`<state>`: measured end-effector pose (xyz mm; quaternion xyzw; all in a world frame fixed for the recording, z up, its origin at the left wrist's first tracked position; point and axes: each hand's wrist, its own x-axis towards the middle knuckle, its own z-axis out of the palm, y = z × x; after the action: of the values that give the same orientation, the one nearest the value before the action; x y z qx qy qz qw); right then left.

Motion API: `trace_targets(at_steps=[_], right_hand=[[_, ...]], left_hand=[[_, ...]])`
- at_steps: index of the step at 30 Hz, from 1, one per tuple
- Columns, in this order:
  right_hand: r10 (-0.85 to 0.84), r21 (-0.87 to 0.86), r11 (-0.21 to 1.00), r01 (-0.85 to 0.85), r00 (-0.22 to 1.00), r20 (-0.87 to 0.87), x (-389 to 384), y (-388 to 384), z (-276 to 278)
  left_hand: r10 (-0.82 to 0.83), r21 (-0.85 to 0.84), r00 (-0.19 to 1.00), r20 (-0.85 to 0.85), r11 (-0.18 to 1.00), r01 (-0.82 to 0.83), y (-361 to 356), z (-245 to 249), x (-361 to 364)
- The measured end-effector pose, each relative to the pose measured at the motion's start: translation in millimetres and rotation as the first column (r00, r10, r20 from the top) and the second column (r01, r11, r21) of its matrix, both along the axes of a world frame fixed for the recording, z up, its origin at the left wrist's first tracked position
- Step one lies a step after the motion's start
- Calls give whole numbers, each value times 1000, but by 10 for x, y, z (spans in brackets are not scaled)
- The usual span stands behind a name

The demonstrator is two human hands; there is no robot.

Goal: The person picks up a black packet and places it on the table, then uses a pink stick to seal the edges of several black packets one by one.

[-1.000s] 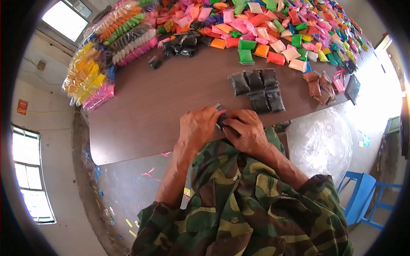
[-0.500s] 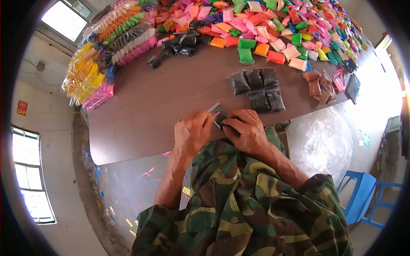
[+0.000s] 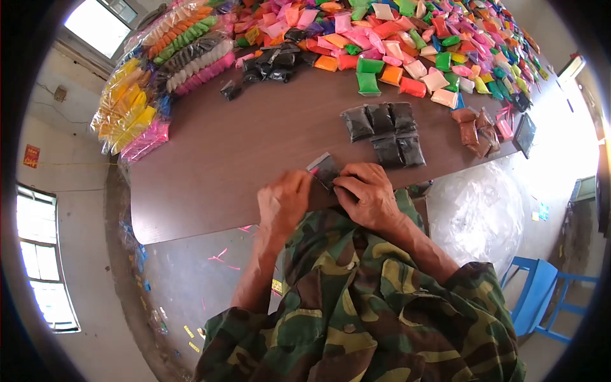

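Near the table's front edge, my right hand (image 3: 366,194) pinches the lower right side of a small black packet (image 3: 326,168). The packet is tilted, with a pale strip along its upper left edge. My left hand (image 3: 284,198) is closed just left of the packet, slightly blurred. A small pink strip (image 3: 313,170) shows at its fingertips, mostly hidden by them. Beyond my right hand, several filled black packets (image 3: 382,130) lie in two rows on the brown table (image 3: 248,140).
A large heap of colourful packets (image 3: 388,44) covers the table's far side. Bagged rows of packets (image 3: 137,114) stand at the left. Brown packets (image 3: 476,130) and a dark flat device (image 3: 525,135) lie at right. Below are a clear plastic bag (image 3: 474,219) and a blue chair (image 3: 534,296).
My left hand has drawn slightly left with the pink strip, uncovering more of the black packet. My right hand stays in nearly the same place.
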<state>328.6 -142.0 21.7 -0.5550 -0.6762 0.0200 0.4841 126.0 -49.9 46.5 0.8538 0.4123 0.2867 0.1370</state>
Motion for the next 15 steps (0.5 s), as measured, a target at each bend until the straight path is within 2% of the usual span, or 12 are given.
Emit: trace_targets(at_steps=[1,4,7,8,11,15], right_hand=[[2,4,1000,-2,1000,-2,-2,3,-14],[-5,2,1000,5,1000,7,5,14,-24],[-2,-4,1000,2,1000,21,-5,1,3],[-5,-5,1000,5,1000,25,-12,-3,16],[-42,-53,997,47,994,98,-69,16,91],[-2,-117,993,17,992,125,-105,87,99]], left_hand=[[48,13,999,-18,999,-48,48,6,-6],[-22,-115,996,87,993,32,-7,121,14],[-71,-47,997,43,996,73,-94,51,71],[-10,11,997,71,1000,9,-60,-32,61],[115,-34,992,52,993,-114,125,-115,-72],[167,-149,959,230,980,-135,130,-217,-190]])
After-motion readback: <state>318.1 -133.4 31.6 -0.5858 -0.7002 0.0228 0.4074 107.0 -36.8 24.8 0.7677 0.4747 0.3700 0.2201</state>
